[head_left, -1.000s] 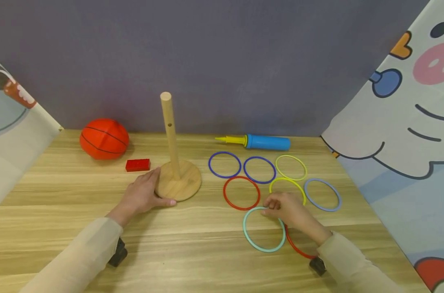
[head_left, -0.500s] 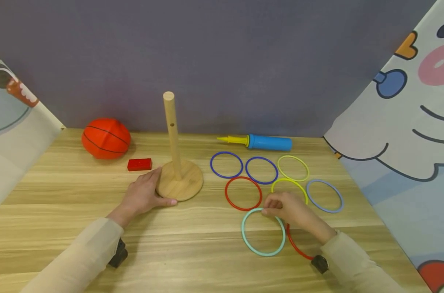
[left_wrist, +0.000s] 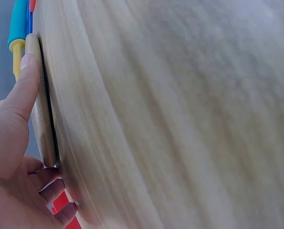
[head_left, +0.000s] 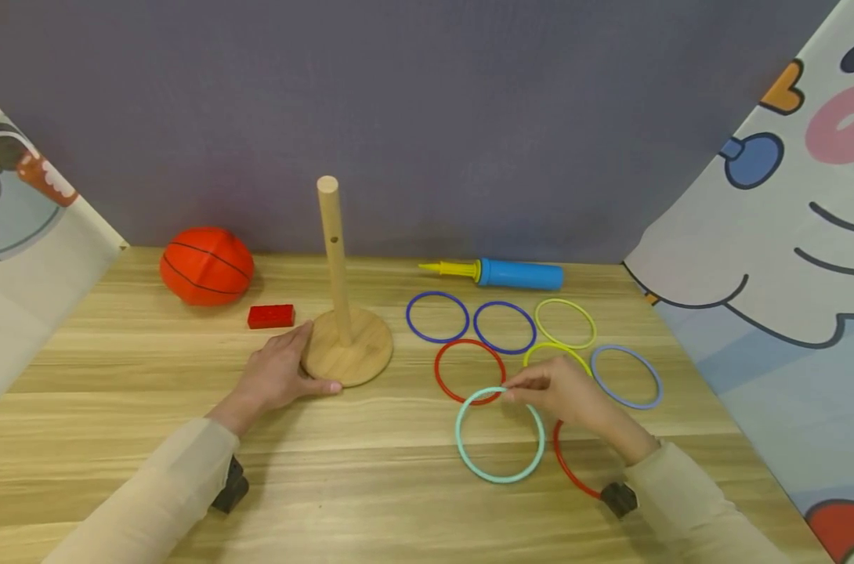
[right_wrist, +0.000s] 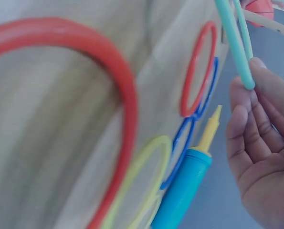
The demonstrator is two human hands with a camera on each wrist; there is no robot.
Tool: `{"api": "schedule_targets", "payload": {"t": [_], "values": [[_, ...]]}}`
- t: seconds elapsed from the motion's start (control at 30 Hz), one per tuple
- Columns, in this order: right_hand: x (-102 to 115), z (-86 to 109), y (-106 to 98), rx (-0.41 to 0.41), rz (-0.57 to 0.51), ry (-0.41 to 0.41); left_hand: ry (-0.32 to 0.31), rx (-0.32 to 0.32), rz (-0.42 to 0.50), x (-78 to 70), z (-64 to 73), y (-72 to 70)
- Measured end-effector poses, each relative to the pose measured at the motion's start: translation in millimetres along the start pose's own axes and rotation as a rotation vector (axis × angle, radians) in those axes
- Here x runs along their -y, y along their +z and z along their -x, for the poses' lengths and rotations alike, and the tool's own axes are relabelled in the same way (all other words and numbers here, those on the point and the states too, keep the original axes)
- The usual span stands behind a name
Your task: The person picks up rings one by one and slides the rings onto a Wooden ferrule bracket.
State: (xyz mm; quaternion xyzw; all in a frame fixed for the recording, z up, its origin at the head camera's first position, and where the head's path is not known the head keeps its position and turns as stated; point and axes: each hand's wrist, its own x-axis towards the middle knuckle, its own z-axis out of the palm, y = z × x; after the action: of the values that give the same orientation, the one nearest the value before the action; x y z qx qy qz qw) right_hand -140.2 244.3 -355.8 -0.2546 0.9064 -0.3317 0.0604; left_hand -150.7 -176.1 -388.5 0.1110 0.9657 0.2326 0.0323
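Note:
My left hand rests at the near left edge of a wooden post stand, thumb and fingers spread around its round base. The upright post carries nothing. In the left wrist view the thumb lies along the base's rim, with the other fingers bent at its far end. My right hand pinches a mint-green ring by its top edge, between thumb and forefinger. That ring is raised off the table in the right wrist view, its lower part hanging toward me.
Two dark blue rings, two yellow rings, a light blue ring and a red ring lie right of the stand. Another red ring is partly under my right forearm. Behind lie a blue pump, red ball and red block.
My right hand has lifted the mint-green ring off the table and shifted it slightly left, so it now overlaps the red ring's near edge. My left hand stays at the base.

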Motion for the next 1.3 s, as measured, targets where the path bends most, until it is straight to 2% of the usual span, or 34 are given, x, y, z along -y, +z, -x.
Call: {"api": "schedule_targets", "payload": {"t": [0.13,0.3,0.73,0.97,1.1,1.3], "values": [[10,-3.4,-5,-0.022,-0.031,0.014,-0.007,0.011,0.003,0.7,-0.3,-0.6],[24,-11.3,-12,-0.049,-0.026,-0.009,-0.012,0.014,0.004,0.7,-0.5,-1.1],[65,-45.8,-35,-0.049,-0.013,-0.026,-0.007,0.002,0.006,0.8,1.0,-1.3],[87,-65.0,-47,-0.031,-0.158,-0.001,0.004,-0.002,0.012,2.6,0.8,1.3],[102,-75.7,-54,-0.05,-0.2,0.025,-0.001,-0.001,0.015,0.4,1.4,-0.4],[130,-93.9,-65,-0.094,-0.234,-0.027,-0.019,0.005,0.013,0.0,1.5,-1.6]]}}
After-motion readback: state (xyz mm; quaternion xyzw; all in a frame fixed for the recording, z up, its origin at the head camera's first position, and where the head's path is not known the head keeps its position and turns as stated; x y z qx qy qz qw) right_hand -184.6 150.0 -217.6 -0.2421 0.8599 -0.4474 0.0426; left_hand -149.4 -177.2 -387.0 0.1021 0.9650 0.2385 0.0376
